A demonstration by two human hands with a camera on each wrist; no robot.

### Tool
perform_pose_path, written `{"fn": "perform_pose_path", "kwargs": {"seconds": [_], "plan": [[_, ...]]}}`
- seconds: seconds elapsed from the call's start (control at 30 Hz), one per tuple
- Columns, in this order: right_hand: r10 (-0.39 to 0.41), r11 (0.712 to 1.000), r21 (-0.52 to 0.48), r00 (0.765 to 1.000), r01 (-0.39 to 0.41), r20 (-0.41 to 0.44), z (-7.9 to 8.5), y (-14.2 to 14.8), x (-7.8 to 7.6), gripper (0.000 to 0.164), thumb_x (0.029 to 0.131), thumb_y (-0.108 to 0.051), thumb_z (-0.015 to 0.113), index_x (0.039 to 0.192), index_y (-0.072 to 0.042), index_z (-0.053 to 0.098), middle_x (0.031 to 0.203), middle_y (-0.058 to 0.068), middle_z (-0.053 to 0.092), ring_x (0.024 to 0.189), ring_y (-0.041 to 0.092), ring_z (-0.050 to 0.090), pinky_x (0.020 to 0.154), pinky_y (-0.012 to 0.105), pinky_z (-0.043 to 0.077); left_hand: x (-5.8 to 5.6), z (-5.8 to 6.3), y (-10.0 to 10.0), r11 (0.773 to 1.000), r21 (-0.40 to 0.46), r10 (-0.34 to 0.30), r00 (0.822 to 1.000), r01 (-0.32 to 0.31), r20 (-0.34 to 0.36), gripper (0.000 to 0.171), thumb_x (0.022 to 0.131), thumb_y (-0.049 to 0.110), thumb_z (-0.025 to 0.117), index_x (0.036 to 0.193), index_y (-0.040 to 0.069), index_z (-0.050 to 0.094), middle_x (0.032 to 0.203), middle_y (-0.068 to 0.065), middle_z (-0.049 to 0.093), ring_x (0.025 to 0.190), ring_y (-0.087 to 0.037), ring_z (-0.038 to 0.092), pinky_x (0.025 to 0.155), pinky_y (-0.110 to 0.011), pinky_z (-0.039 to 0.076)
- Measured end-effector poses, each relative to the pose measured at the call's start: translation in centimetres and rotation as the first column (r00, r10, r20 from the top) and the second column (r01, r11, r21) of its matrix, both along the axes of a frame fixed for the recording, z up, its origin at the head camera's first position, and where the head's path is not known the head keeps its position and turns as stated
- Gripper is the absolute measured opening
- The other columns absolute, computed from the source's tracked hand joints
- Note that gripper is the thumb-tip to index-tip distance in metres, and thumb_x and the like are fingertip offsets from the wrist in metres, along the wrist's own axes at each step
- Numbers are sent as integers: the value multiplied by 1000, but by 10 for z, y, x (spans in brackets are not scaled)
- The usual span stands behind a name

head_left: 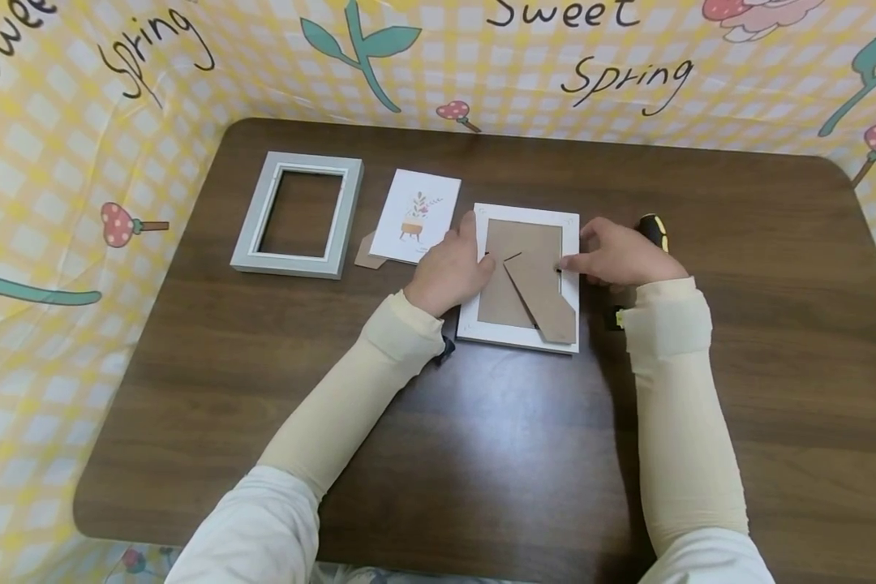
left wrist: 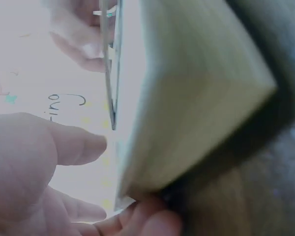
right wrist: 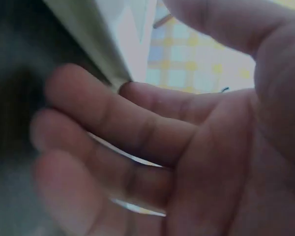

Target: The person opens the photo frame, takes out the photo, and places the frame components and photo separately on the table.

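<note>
A white photo frame lies back side up on the table, showing its brown backing board and a fold-out brown stand leg. My left hand holds the frame's left edge, thumb over the back; in the left wrist view the other fingertips are at the frame's lower edge. At the right edge, my right hand grips the border, its thumb beside a small dark tab. The right wrist view has the fingers curled along the frame's side.
Far left lies a light grey frame with a see-through opening. Between the two frames is a white card with a potted plant picture, a brown board piece sticking out under it. A black and yellow handle lies behind my right hand.
</note>
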State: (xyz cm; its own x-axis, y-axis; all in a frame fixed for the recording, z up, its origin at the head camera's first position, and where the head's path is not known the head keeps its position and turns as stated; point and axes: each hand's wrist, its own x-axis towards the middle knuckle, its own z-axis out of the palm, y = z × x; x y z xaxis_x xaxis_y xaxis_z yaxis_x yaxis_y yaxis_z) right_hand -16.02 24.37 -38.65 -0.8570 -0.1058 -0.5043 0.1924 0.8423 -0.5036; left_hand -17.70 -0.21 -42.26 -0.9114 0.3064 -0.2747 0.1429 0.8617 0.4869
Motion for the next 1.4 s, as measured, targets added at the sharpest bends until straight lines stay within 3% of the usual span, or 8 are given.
{"fn": "perform_pose_path", "kwargs": {"seconds": [0.2, 0.47, 0.63, 0.77, 0.9, 1.03, 1.2, 1.4], "plan": [[28, 999, 34, 999, -29, 26, -4, -6, -4, 38, 97, -36, 62, 108, -1, 53, 77, 14, 57, 64, 25, 53, 53, 36, 46, 8, 12, 2, 996, -72, -56, 996, 52, -62, 88, 98, 40, 61, 162, 6, 12, 148, -26, 36, 98, -34, 62, 73, -46, 54], [54, 990, 134, 998, -51, -17, 0, -20, -9, 41, 91, -41, 55, 66, -9, 51, 55, 4, 47, 49, 20, 46, 48, 35, 42, 13, 19, 4, 962, -110, -263, 958, 251, -110, 105, 88, 48, 76, 164, 18, 10, 166, -21, 8, 151, -37, 11, 111, -62, 27], [50, 994, 95, 999, -52, 20, 0, -20, -10, 38, 92, -41, 56, 79, -6, 53, 62, 8, 52, 51, 22, 49, 47, 35, 44, 10, 13, -1, 943, -120, -327, 928, 309, -178, 109, 82, 63, 75, 163, 15, 19, 162, -22, 22, 147, -38, 23, 105, -61, 36], [45, 999, 3, 996, -46, 81, -2, -15, -9, 34, 97, -37, 58, 96, -3, 53, 73, 14, 56, 61, 25, 54, 51, 37, 49, 0, 7, -10, 918, -138, -396, 862, 371, -318, 92, 87, 68, 63, 155, 11, 40, 145, -18, 52, 128, -36, 50, 93, -48, 49], [33, 999, -40, 992, -29, 120, -4, -11, -6, 34, 99, -36, 60, 103, -3, 53, 80, 16, 57, 70, 27, 55, 57, 39, 53, -10, 5, -19, 897, -112, -435, 806, 428, -401, 54, 98, 59, 54, 122, 12, 67, 111, -6, 70, 95, -25, 59, 78, -37, 50], [31, 999, -30, 992, -27, 126, -1, -10, -2, 37, 99, -39, 60, 101, -3, 53, 77, 13, 55, 66, 26, 53, 55, 38, 50, -12, 5, -20, 872, -113, -477, 776, 476, -413, 46, 103, 55, 49, 101, 13, 67, 104, 0, 70, 90, -22, 58, 75, -36, 49], [83, 997, -18, 990, -82, 113, 11, -10, 9, 30, 101, -31, 59, 91, -2, 61, 66, 7, 53, 55, 20, 48, 53, 34, 43, -9, 4, -14, 877, -133, -475, 793, 461, -382, 52, 102, 58, 47, 109, 13, 71, 117, -2, 69, 99, -24, 59, 78, -38, 52], [260, 934, -297, 947, -198, 187, 19, -13, 14, 23, 98, -6, 55, 106, -1, 76, 82, 10, 68, 71, 22, 61, 67, 33, 53, -4, 5, -10, 908, -121, -417, 839, 402, -349, 55, 100, 61, 47, 110, 13, 71, 116, -2, 68, 93, -23, 55, 73, -37, 51]]}}
